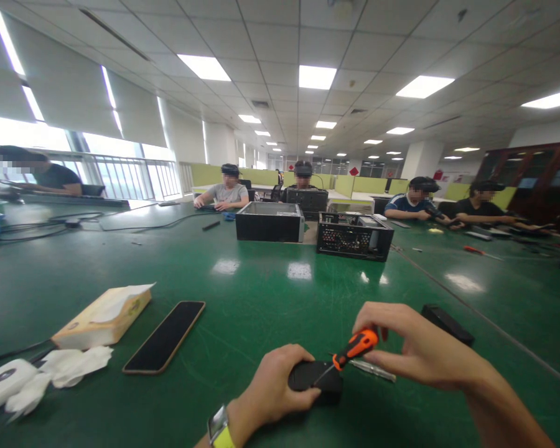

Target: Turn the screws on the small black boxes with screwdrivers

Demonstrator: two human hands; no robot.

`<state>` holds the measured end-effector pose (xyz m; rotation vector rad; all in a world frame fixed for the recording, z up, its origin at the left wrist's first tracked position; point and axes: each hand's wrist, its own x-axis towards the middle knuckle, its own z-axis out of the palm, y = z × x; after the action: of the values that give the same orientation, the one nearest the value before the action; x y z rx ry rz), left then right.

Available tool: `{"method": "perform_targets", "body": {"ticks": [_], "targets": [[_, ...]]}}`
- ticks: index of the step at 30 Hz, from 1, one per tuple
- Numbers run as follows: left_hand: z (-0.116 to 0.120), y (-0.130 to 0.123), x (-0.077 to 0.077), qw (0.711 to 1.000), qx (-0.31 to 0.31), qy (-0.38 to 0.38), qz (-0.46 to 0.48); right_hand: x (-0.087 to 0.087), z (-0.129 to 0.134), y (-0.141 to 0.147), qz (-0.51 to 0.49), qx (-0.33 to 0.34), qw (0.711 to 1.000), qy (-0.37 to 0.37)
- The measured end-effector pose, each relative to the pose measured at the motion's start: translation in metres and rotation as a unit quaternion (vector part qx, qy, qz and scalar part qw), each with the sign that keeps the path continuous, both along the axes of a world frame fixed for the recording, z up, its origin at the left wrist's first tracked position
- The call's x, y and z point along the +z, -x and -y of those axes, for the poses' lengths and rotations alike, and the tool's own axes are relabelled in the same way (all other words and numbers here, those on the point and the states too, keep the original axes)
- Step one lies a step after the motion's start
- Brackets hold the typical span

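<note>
A small black block-shaped device (329,386) rests on the green table, and my left hand (280,379) is closed around its left end. My right hand (401,348) grips the orange and black handle of a screwdriver (357,348) between thumb and fingers. The screwdriver slants down to the left, its tip on the top of the black device near my left thumb. Beside the device, under my right hand, lies a silvery slim object (376,371). A second black device (447,325) lies beyond my right wrist.
On the left are a phone (165,339), a tissue pack (105,314), crumpled tissue (70,367) and a white device (7,382). Farther back stand two computer cases (269,224) (354,238). Several people sit around the table; another screwdriver (480,252) lies at right.
</note>
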<state>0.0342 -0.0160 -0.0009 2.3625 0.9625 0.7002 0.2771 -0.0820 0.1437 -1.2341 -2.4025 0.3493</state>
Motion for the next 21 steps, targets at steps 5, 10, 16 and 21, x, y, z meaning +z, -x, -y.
{"method": "perform_targets", "body": {"ticks": [5, 10, 16, 21], "targets": [[0.0, 0.0, 0.0, 1.0, 0.001, 0.0, 0.005, 0.0, -0.004, -0.013, 0.024, -0.07, 0.997, 0.035], [0.0, 0.001, -0.001, 1.0, -0.004, -0.009, 0.006, -0.021, -0.036, -0.058, -0.06, -0.098, 0.99, 0.085], [0.0, 0.002, -0.003, 1.0, -0.01, -0.02, 0.012, -0.098, -0.052, -0.091, -0.11, -0.222, 0.968, 0.044], [0.002, 0.004, -0.003, 1.0, -0.012, -0.023, 0.013, -0.148, -0.044, -0.106, -0.087, -0.185, 0.977, 0.058]]}}
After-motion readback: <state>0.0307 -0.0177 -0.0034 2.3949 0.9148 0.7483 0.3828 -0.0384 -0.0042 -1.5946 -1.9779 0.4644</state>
